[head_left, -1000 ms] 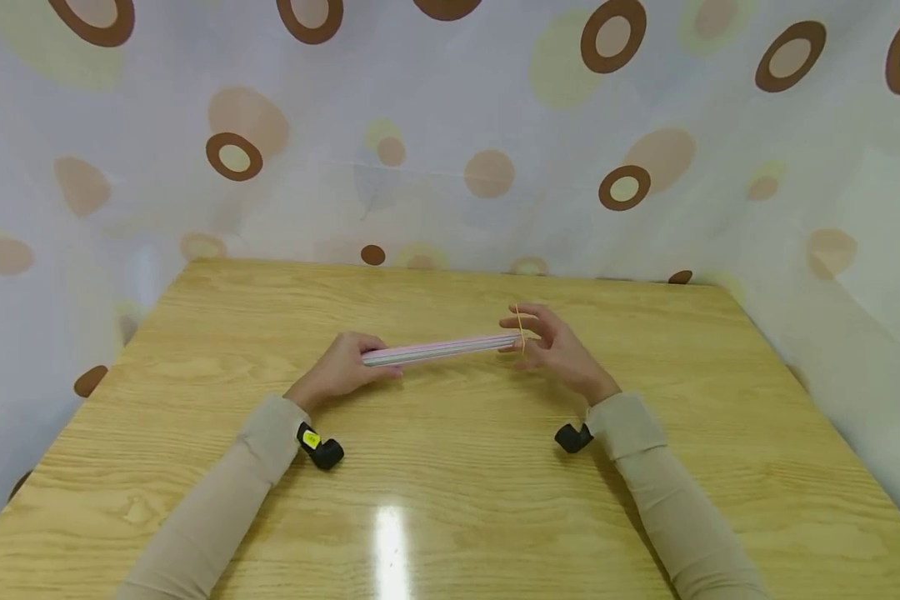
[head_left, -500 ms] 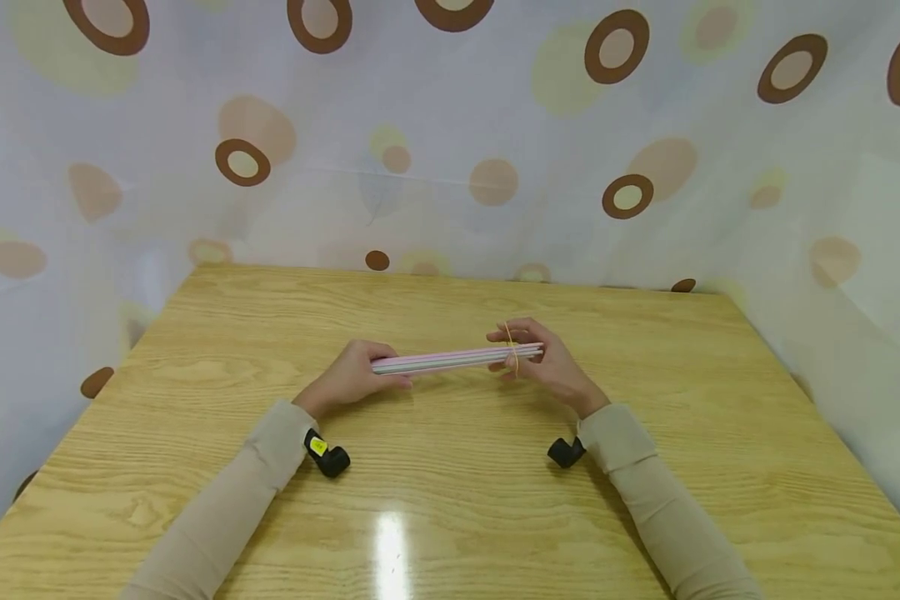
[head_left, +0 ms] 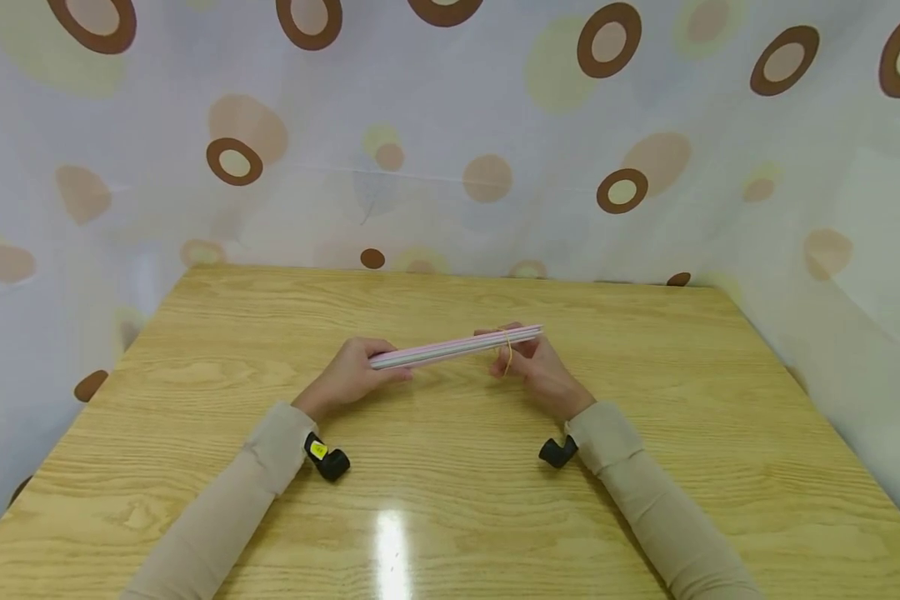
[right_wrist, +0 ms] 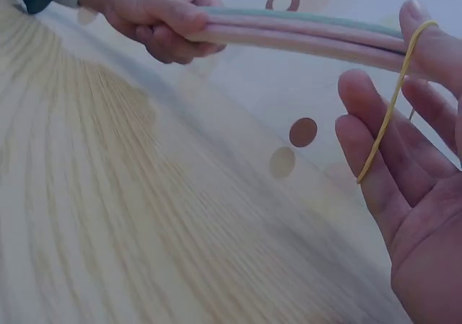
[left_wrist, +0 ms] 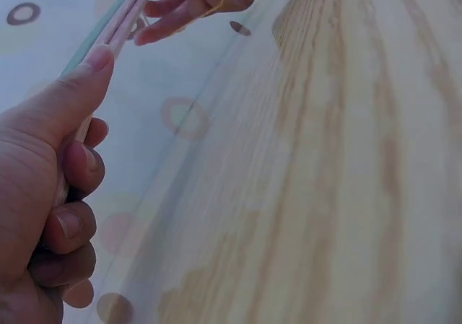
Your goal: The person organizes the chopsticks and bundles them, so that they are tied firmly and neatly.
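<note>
the left hand [head_left: 348, 372] is gripping the bundle [head_left: 450, 347] above the table [head_left: 450, 483], fingers curled, while the right hand [head_left: 543, 372] is holding a rubber band [right_wrist: 390, 112] on spread fingers, even tension probably preventing snags

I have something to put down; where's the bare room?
The pale wooden table is bare left of the beige left sleeve, right of the beige right sleeve, and between them. Crowded: around the slim pink-and-green bundle, where the left grip holds it and the right grip spreads a thin yellow elastic band.
</note>
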`<act>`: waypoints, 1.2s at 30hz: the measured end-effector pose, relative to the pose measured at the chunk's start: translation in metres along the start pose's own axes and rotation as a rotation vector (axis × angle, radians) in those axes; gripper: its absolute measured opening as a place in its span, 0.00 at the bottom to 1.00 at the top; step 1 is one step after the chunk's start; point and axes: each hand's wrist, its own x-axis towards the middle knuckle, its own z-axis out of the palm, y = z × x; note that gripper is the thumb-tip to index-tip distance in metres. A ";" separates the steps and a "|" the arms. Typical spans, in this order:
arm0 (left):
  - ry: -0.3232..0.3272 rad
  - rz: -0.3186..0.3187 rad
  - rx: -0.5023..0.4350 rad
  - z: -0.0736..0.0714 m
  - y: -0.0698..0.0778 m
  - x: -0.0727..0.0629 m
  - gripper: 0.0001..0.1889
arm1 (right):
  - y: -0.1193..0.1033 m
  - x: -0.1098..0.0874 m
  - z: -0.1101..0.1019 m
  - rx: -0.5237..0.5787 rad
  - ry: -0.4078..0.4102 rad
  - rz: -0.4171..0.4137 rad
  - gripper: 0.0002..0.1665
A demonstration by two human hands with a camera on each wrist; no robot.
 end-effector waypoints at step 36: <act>0.137 -0.125 -0.029 -0.002 0.007 0.000 0.14 | 0.006 0.006 0.039 -0.322 0.079 -0.093 0.29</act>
